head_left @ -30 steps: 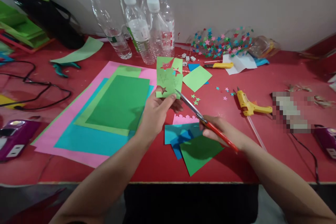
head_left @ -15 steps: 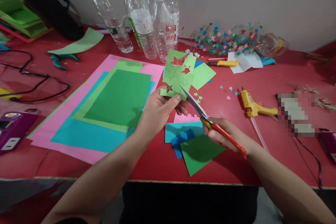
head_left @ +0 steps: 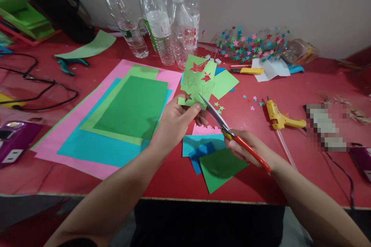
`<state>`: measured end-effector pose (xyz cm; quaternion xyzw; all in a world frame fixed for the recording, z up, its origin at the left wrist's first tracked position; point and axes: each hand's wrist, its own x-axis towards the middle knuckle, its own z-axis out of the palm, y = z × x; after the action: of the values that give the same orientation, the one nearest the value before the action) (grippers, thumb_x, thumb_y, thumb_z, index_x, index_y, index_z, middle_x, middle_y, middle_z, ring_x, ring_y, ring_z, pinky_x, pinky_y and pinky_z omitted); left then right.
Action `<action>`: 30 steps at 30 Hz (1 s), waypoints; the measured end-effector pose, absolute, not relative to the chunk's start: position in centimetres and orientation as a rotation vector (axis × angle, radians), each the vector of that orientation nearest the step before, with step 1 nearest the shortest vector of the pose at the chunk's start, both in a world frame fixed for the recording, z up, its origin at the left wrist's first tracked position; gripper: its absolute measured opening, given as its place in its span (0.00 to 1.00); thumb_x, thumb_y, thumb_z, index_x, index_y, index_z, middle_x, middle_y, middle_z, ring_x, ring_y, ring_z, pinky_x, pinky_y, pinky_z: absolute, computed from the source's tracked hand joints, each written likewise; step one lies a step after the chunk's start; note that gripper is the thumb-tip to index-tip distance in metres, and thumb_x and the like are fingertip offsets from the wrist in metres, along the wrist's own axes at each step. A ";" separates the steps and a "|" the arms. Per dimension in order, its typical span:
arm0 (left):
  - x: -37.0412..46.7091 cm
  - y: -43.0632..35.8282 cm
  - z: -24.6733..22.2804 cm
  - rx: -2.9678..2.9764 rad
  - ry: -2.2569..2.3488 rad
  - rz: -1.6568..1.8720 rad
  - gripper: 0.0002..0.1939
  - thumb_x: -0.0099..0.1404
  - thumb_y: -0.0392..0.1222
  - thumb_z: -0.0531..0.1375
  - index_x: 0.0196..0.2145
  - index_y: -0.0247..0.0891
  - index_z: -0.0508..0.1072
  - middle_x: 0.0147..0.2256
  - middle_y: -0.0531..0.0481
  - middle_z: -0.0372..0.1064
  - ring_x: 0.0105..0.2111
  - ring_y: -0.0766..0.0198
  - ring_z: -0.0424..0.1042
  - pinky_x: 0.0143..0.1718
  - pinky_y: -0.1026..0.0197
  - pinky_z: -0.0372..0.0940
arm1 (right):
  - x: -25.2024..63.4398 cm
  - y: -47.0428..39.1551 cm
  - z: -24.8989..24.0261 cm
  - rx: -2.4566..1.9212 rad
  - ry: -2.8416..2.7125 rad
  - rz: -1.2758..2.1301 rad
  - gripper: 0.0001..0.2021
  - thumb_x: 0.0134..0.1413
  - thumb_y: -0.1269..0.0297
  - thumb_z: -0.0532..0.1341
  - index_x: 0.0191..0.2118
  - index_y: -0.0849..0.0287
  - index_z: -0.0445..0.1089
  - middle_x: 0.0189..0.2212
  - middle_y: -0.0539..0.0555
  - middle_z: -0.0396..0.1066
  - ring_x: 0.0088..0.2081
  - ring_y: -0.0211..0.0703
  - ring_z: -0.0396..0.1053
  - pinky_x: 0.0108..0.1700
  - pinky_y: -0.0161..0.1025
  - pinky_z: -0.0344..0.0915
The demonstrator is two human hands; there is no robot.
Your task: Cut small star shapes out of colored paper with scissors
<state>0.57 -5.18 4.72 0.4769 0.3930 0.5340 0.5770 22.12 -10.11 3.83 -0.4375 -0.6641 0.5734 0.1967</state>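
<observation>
My left hand [head_left: 184, 114] pinches the lower edge of a light green sheet of paper [head_left: 193, 73] between thumb and fingers. Star-shaped holes show in the sheet, along with pencilled star outlines. My right hand [head_left: 245, 144] is wrapped round the red handles of a pair of scissors [head_left: 218, 117]. The blades point up and left, their tips against the sheet's lower right part; whether paper lies between them I cannot tell. Small light green paper stars [head_left: 219, 107] lie on the table just right of the sheet. Below my hands are a dark green piece [head_left: 222, 168] and a teal piece of paper [head_left: 188, 144].
Large coloured sheets [head_left: 130, 108] lie stacked at left. Plastic bottles [head_left: 158, 23] stand at the back, near a bottle covered with stars [head_left: 252, 44]. A yellow utility knife [head_left: 251, 71] and a yellow glue gun [head_left: 279, 115] lie to the right. Pliers [head_left: 68, 65] and a black cable [head_left: 53, 81] are at left.
The view has shifted very slightly. A narrow strip at the sheet's lower left now lies flatter against my left hand's fingers. Both hands keep their holds.
</observation>
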 end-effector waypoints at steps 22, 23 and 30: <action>0.5 -5.1 4.4 1.125 0.978 1.253 0.06 0.59 0.40 0.61 0.30 0.36 0.67 0.21 0.52 0.73 0.18 0.66 0.72 0.21 0.63 0.67 | 21.6 -10.1 4.0 -1.289 -1.763 1.648 0.24 0.57 0.40 0.54 0.26 0.57 0.55 0.16 0.44 0.54 0.18 0.31 0.49 0.19 0.32 0.47; 0.5 -5.1 4.4 1.118 0.975 1.255 0.06 0.59 0.40 0.61 0.30 0.36 0.67 0.21 0.52 0.73 0.18 0.66 0.72 0.21 0.63 0.68 | 21.6 -10.1 4.0 -1.289 -1.768 1.645 0.24 0.57 0.40 0.54 0.26 0.57 0.55 0.16 0.44 0.54 0.18 0.31 0.50 0.19 0.32 0.47; 0.6 -5.1 4.5 1.098 0.949 1.258 0.06 0.59 0.39 0.61 0.30 0.36 0.66 0.21 0.53 0.73 0.18 0.66 0.72 0.21 0.63 0.67 | 21.5 -10.0 4.1 -1.303 -1.747 1.667 0.24 0.57 0.40 0.54 0.25 0.57 0.54 0.16 0.44 0.54 0.17 0.31 0.50 0.19 0.32 0.47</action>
<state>0.62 -5.06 4.51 0.4683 0.4048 0.5366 0.5735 21.47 -10.04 4.13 -0.4657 -0.6241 0.5954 0.1977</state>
